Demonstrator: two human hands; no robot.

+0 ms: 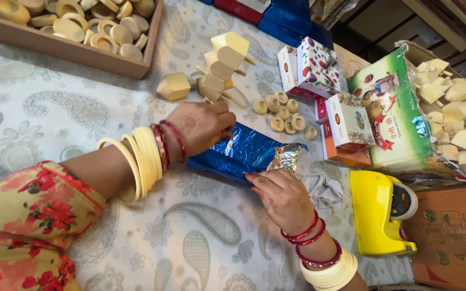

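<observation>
On a paisley cloth (55,108), both hands (203,125) (281,196) press a blue foil packet (244,151).

Two hands work here: the left hand (203,125) and the right hand (282,196). One blue foil wrapper (246,152) lies between them. About eight loose wooden rings (284,113) sit together, beside three small printed cartons (319,73), one yellow tape dispenser (381,213), and one wooden tray (71,51) of rings.
</observation>
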